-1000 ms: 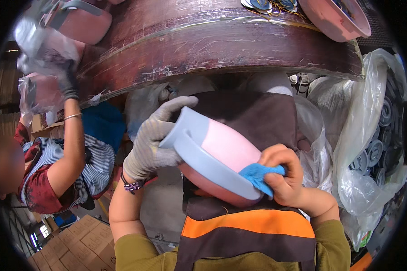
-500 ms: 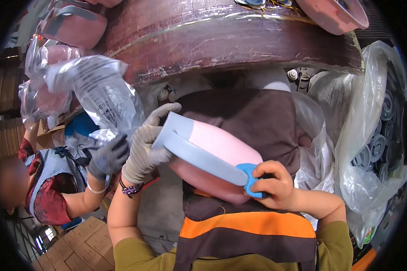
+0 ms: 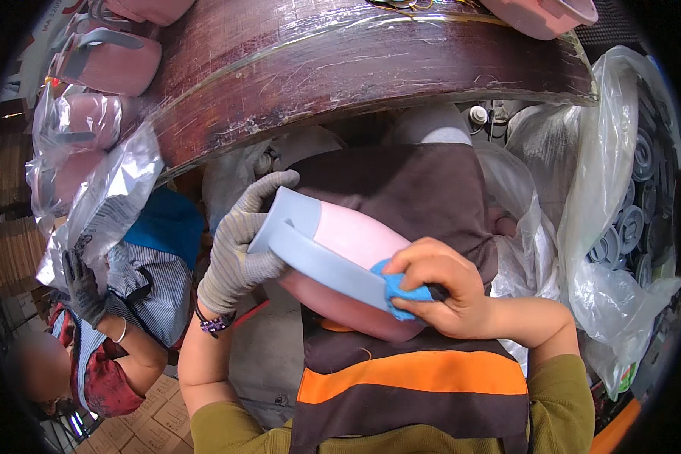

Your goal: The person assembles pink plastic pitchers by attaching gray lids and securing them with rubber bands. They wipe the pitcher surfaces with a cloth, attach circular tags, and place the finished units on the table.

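A pink pitcher (image 3: pixel 363 234) with a grey-blue rim and handle lies tilted above my lap. My left hand (image 3: pixel 242 246), in a grey knitted glove, grips it by the rim end, thumb and fingers around the opening. Bare, my right hand (image 3: pixel 443 291) pinches a blue cloth (image 3: pixel 401 291) and presses it against the lower end of the handle (image 3: pixel 329 265). The cloth is bunched, partly hidden under my fingers. A brown apron (image 3: pixel 408 178) covers my lap below the pitcher.
A dark red worn table (image 3: pixel 340 83) curves across the front. Several pink pitchers (image 3: pixel 117 64) stand at its left, some in plastic. At left a co-worker's gloved hand (image 3: pixel 83 291) holds a clear plastic bag (image 3: pixel 106 204). Right, a big bag (image 3: pixel 583 189) holds grey lids (image 3: pixel 628 227).
My right hand has moved the cloth slightly left and up along the handle. The co-worker's hand and plastic bag have shifted left and down. My left hand keeps its grip.
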